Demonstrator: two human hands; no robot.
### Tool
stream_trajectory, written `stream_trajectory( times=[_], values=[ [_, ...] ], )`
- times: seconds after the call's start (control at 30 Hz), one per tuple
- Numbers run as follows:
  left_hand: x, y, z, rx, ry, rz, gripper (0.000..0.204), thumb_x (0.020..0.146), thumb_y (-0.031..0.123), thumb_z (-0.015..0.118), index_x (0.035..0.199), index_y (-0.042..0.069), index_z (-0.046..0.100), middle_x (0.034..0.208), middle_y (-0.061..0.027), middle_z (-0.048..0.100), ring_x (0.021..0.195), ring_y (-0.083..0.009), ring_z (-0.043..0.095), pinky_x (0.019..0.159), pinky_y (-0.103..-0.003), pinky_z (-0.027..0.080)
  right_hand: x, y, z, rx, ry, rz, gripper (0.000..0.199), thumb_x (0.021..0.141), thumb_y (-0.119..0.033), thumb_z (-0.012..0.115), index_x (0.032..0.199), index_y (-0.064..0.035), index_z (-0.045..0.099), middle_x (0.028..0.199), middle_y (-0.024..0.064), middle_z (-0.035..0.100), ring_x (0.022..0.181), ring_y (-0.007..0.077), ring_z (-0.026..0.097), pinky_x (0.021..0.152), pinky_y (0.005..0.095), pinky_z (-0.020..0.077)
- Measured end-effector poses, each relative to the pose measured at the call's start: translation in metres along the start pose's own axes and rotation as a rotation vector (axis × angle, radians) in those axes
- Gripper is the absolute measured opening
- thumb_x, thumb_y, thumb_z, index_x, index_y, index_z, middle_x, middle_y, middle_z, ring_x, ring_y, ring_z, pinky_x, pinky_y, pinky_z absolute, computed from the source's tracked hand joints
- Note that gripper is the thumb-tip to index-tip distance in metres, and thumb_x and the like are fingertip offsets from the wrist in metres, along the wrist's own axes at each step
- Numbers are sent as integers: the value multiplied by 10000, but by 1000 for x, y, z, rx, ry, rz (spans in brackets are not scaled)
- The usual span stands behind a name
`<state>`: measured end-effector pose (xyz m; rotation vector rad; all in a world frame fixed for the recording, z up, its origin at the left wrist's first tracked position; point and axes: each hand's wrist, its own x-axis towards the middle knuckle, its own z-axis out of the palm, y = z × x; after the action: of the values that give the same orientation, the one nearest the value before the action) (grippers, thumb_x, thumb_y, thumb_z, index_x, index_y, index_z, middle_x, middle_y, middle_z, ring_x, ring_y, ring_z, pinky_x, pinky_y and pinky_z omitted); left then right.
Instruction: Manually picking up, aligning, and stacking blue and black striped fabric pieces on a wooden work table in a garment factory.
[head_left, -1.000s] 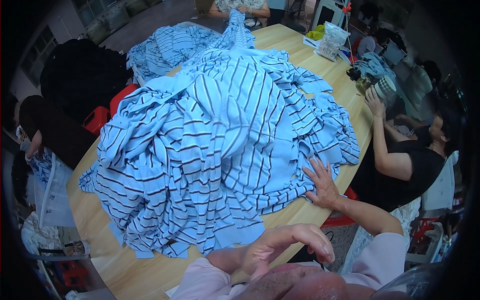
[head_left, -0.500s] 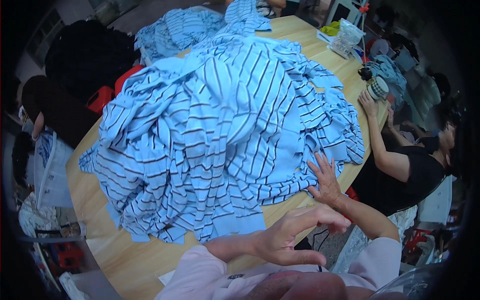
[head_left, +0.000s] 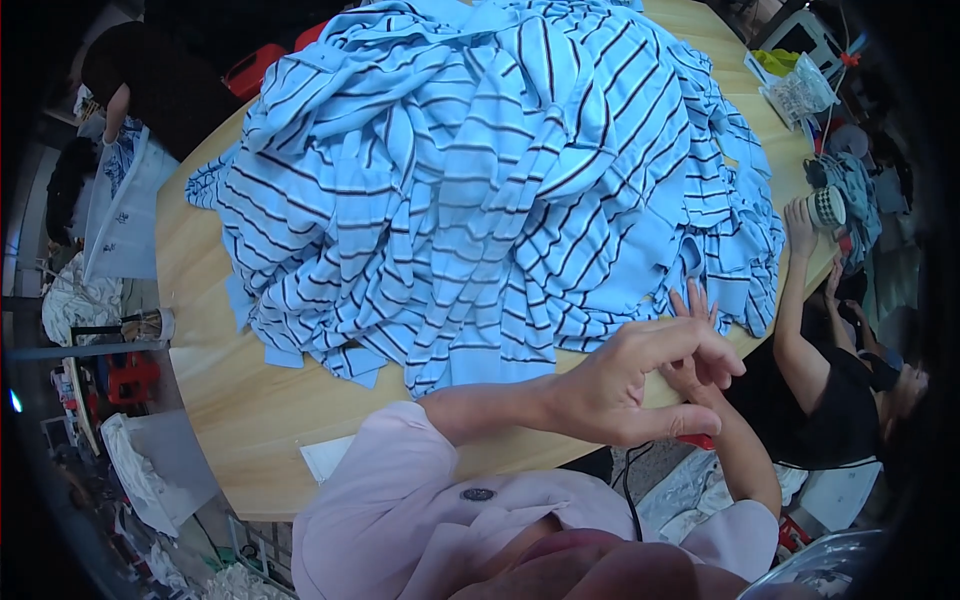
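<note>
A large heap of light blue knitted garments (head_left: 470,200) with dark and white stripes covers most of the wooden table (head_left: 240,430). My left hand (head_left: 640,385) hovers in front of the heap's near right edge, its fingers curved and the thumb well apart, with nothing between them. Partly hidden behind it, my right hand (head_left: 692,310) has its fingers stretched out and spread at the heap's lower right edge. Whether those fingertips press on the cloth or only lie beside it, I cannot tell.
To the right, a co-worker in black (head_left: 830,400) reaches a hand (head_left: 800,228) toward a checkered round object (head_left: 827,207) at the table edge. A clear bag of small items (head_left: 800,92) lies at the far right. White paper (head_left: 325,458) lies near my left sleeve.
The view has shifted, so the heap and table sit higher and farther right in the picture. My right hand has drawn back a little from the heap; my left now overlaps it.
</note>
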<state>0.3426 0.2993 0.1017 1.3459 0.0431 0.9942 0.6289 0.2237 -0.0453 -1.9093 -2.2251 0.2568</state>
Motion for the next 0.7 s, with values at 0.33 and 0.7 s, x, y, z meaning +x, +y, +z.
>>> stream_trajectory(
  times=[0.33, 0.7],
  values=[
    [21, -15, -96, 784, 663, 213, 558, 910, 34, 830, 1413, 42, 589, 1300, -76, 691, 1049, -151, 678, 851, -273, 518, -5, 4, 10, 12, 36, 59, 933, 839, -254, 779, 1677, -125, 390, 1785, 214, 233, 1649, 471, 189, 1310, 705, 72],
    [113, 65, -347, 1983, 528, -371, 623, 905, 363, 824, 1451, 110, 663, 1440, -260, 650, 1353, -437, 611, 1083, -525, 511, -11, 7, 15, 31, 103, 46, 946, 857, -346, 826, 1686, -187, 399, 1765, 208, 280, 1629, 466, 236, 1304, 711, 119]
  ],
)
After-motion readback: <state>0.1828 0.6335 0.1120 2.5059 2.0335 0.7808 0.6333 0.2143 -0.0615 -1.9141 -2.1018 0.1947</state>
